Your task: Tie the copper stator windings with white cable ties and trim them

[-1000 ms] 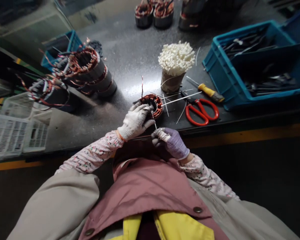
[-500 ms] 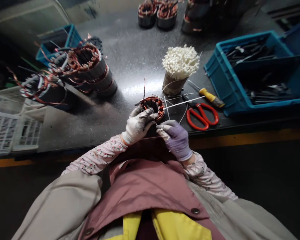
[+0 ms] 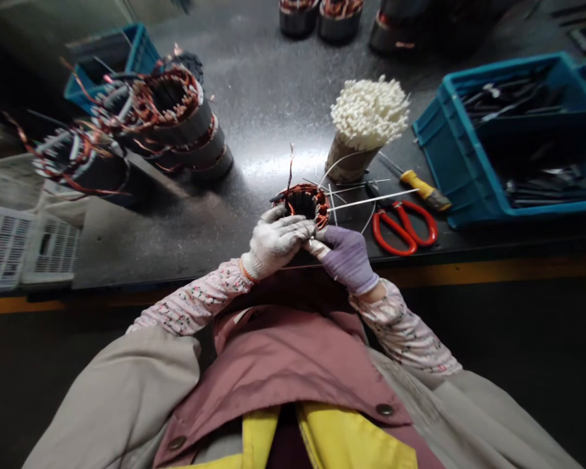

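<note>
A small stator with copper windings (image 3: 303,203) sits in my left hand (image 3: 276,241), which wears a white knit glove and wraps its near side. Several white cable ties stick out from the stator, one long tie (image 3: 376,200) reaching right across the bench. My right hand (image 3: 346,258), in a purple glove, pinches at the stator's near edge beside my left fingers. What it pinches is mostly hidden, and it looks like a thin tie end.
Red-handled scissors (image 3: 403,228) and a yellow-handled screwdriver (image 3: 424,189) lie to the right. Behind stands a bundle of white ties (image 3: 370,112). A blue crate of tools (image 3: 430,130) sits far right. Wound stators (image 3: 185,124) stand left, above white plastic crates (image 3: 2,247).
My right hand has moved up from below the stator and now meets its near edge beside my left hand. The whole view has shifted slightly as my head moved.
</note>
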A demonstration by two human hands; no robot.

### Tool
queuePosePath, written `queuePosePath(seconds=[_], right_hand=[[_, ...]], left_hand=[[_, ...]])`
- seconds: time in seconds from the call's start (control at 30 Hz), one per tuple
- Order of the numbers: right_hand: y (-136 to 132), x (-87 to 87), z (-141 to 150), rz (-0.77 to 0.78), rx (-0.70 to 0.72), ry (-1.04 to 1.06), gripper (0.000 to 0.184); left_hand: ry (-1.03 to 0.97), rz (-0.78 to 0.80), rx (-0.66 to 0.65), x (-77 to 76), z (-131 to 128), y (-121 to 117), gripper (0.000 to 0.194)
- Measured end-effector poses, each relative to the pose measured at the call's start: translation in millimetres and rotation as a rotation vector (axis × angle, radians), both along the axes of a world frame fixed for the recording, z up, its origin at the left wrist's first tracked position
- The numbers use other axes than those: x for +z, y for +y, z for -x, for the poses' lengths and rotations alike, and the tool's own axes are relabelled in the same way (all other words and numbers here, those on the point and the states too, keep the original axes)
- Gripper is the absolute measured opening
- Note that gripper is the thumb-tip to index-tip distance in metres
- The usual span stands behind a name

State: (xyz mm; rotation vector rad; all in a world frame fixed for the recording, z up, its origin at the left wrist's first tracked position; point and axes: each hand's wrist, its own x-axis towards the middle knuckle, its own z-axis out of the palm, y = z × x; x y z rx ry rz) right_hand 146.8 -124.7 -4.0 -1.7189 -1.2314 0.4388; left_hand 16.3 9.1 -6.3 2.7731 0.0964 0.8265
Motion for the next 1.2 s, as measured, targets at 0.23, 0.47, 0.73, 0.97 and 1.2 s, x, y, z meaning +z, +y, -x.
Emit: queuePosePath(seconds=[0.23,0.47,0.73,0.97,1.2], right_hand=[[-12,0.2,3,-0.11,0.026,-0.102,0.02],[-4,-3.9,-1,-0.067,-0.008,-0.123,0.018],[-11,0.2,5,-0.077,0.009,-0.137,0.023],[2,-10.1,-6,-0.001,-0.032,-0.326,0.037],[-17,14.2,-4,-0.065,0.172,-0.785,0.044]], left_hand=[[-0.092,-0.051,-0.003,-1.6,-1,1,0.022],[-0.092,-0.073,0.007,1.4,-1,-1,0.023],[-0.062,-0.013,-0.006,-3.8,-1,1,0.025],[-0.017,-0.058,-0.017,-0.7,-1,3,0.027],[-0.004,-0.044,0.044,-0.1,-3,2,0.032]])
